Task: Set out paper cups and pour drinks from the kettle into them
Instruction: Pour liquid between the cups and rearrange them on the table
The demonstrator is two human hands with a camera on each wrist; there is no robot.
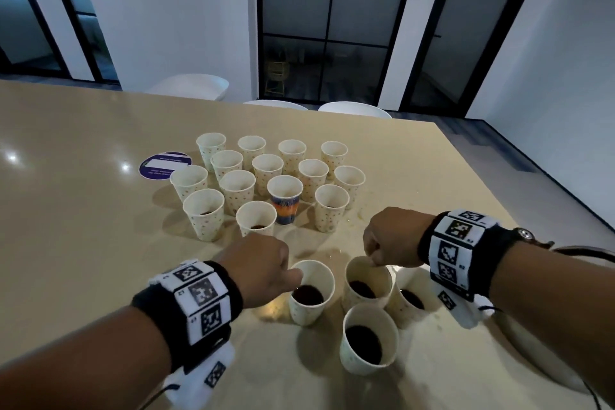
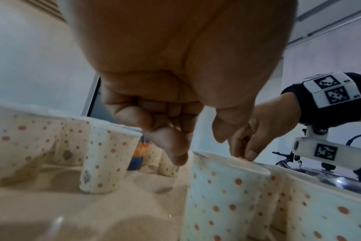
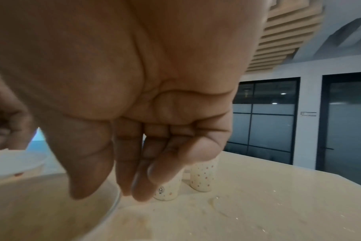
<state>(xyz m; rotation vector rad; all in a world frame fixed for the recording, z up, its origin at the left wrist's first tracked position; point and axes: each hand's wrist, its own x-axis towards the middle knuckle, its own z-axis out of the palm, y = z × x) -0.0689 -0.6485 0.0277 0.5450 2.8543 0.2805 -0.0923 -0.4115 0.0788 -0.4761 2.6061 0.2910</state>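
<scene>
Several dotted paper cups stand grouped on the beige table (image 1: 83, 226), some with a little dark drink at the bottom. Nearer me stand more cups holding dark drink. My left hand (image 1: 294, 273) (image 2: 200, 149) has curled fingers, with thumb and index finger astride the rim of the left near cup (image 1: 311, 309) (image 2: 223, 203). My right hand (image 1: 371, 258) (image 3: 109, 194) pinches the rim of the neighbouring cup (image 1: 379, 276) (image 3: 41, 212), thumb inside and fingers outside. The steel kettle (image 1: 532, 343) (image 2: 340, 181) sits at the right, mostly behind my right wrist.
One cup with an orange and blue pattern (image 1: 284, 210) stands among the dotted ones. A round purple label (image 1: 164, 165) lies at the group's left. Small wet patches (image 3: 218, 203) mark the tabletop. White chairs (image 1: 354, 109) line the far edge, and the table's right edge is close.
</scene>
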